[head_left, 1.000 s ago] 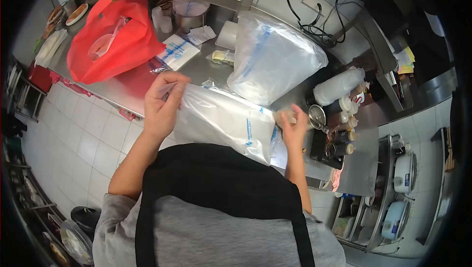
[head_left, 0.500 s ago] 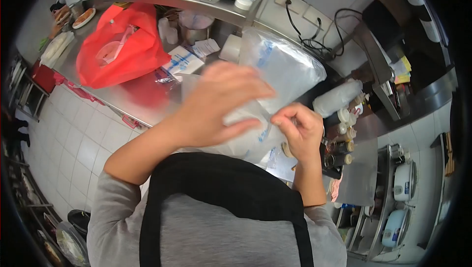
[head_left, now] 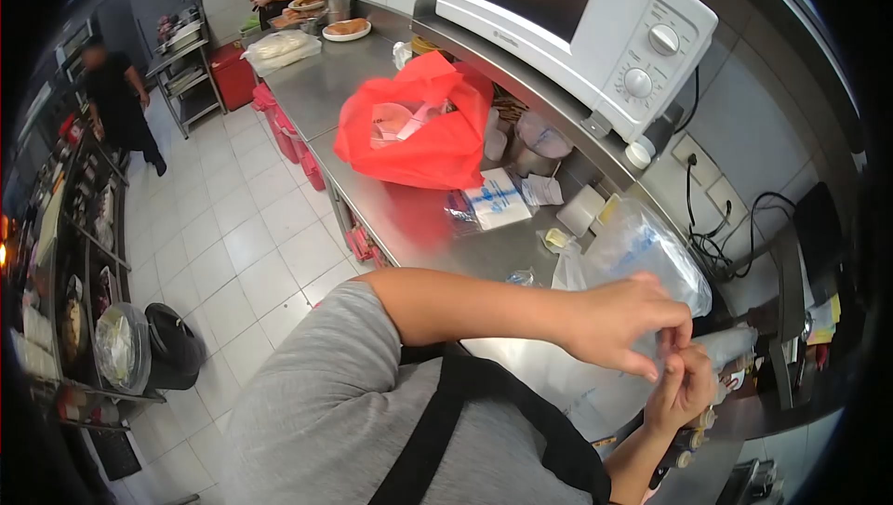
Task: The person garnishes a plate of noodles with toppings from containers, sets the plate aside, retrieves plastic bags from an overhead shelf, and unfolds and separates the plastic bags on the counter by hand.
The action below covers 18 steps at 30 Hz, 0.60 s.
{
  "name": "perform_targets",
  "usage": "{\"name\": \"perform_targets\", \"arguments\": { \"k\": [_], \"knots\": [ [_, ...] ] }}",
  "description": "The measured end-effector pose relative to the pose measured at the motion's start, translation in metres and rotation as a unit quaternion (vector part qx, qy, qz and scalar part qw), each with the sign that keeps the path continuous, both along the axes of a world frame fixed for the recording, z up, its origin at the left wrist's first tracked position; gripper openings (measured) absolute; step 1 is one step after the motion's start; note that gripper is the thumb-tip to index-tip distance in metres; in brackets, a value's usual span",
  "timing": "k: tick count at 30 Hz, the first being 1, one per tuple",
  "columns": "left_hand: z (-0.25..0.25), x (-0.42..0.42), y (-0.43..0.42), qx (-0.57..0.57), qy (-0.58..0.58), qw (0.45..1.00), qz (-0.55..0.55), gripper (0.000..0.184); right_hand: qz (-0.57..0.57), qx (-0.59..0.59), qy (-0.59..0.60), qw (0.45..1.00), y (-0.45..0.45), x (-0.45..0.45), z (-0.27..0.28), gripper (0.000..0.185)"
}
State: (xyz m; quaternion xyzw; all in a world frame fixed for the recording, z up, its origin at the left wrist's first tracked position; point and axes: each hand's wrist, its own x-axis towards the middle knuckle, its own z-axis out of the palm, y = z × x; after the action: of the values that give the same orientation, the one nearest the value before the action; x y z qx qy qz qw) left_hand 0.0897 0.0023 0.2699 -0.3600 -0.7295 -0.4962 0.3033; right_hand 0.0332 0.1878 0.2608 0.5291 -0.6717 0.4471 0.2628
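Observation:
A translucent plastic bag (head_left: 581, 389) spreads below my hands, in front of my apron. My left hand (head_left: 628, 324) reaches across from the left with curled fingers, its fingertips meeting those of my right hand at the bag's edge. My right hand (head_left: 686, 392) is closed in a pinch there, thumb against fingers. The bit of plastic between the fingertips is small and partly hidden by them. Just beyond my hands lies a stack of clear plastic bags (head_left: 651, 249).
A red bag (head_left: 419, 156) with containers inside sits on the steel counter (head_left: 321, 100). Near it are a white-and-blue packet (head_left: 498, 198) and a microwave (head_left: 558, 12) on a shelf. Bottles (head_left: 693, 440) stand at right. Two other people are farther back.
My view has swung left, bringing the microwave and the two people into sight. My left hand has come from apart to my right hand, its fingers now curled at the bag's edge.

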Motion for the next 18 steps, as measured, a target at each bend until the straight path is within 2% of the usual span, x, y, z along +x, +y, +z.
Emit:
{"name": "perform_targets", "arguments": {
  "k": [3,5,7,8,10,11,12,13,15,17,18],
  "knots": [
    [-0.003,-0.002,-0.001,-0.023,-0.126,0.989,-0.073,0.018,-0.043,-0.074,0.029,0.996,0.008,-0.014,0.007,0.027],
    [0.000,0.002,-0.008,-0.067,-0.219,0.967,-0.113,0.019,-0.106,-0.131,-0.027,0.985,0.023,-0.034,0.011,0.026],
    [-0.007,0.001,-0.011,-0.132,-0.260,0.944,-0.153,0.020,-0.197,-0.177,-0.082,0.961,0.037,-0.045,0.022,0.023],
    [-0.010,0.002,-0.011,-0.163,-0.281,0.930,-0.174,0.021,-0.199,-0.163,-0.087,0.962,0.042,-0.047,0.021,0.022],
    [-0.006,0.006,-0.003,-0.040,-0.103,0.992,-0.062,0.021,-0.210,-0.135,-0.099,0.963,0.052,-0.046,0.018,0.018],
    [-0.004,0.008,0.002,0.025,-0.013,1.000,-0.008,0.022,-0.184,-0.101,-0.016,0.978,0.046,-0.045,0.009,0.015],
    [-0.002,0.007,0.004,0.007,-0.007,1.000,0.010,0.022,-0.055,-0.078,0.028,0.995,0.031,-0.035,0.009,0.015],
    [0.001,0.004,0.005,-0.011,-0.001,1.000,0.022,0.022,-0.048,-0.014,0.082,0.995,0.015,-0.017,0.013,0.019],
    [0.000,-0.005,0.009,-0.042,-0.007,0.999,0.012,0.021,-0.040,-0.014,0.155,0.987,-0.003,-0.005,0.016,0.026],
    [-0.011,-0.012,0.007,-0.073,-0.028,0.997,-0.023,0.020,-0.054,-0.043,0.127,0.989,0.002,-0.011,0.015,0.025],
    [-0.013,-0.011,0.007,-0.096,-0.032,0.994,-0.044,0.019,-0.062,-0.077,0.062,0.993,0.007,-0.017,0.013,0.021]
  ]
}}
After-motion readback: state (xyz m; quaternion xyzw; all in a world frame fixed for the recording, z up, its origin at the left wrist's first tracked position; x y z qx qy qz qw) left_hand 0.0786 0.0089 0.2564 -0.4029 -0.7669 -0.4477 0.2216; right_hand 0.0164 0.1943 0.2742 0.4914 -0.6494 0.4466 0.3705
